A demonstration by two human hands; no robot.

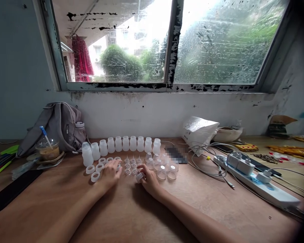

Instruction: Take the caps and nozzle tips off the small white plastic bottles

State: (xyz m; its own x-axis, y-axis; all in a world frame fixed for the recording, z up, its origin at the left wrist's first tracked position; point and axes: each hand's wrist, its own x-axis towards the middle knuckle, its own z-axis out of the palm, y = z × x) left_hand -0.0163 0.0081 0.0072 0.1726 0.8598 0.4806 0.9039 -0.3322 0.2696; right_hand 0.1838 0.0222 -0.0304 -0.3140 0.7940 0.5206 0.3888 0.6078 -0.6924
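Observation:
My left hand (111, 172) lies over the white rings (95, 176) at the left, fingers reaching forward and somewhat apart, with no object clearly held. Between the hands stand several clear nipples (127, 166) in rows. My right hand (149, 179) has its fingers curled round a small translucent ring (140, 177) just in front of those nipples. Clear domed caps (171, 172) sit right of my right hand. Behind everything runs a curved row of frosted bottles (126, 143); the leftmost bottle (87, 154) has a clear cap on it.
A gray backpack (62, 126), an iced drink (48, 150) and a black mat (12, 190) are at the left. To the right are a white bag (199, 133), tangled cables (205, 170), a power strip (273, 190) and phones. A window spans the wall.

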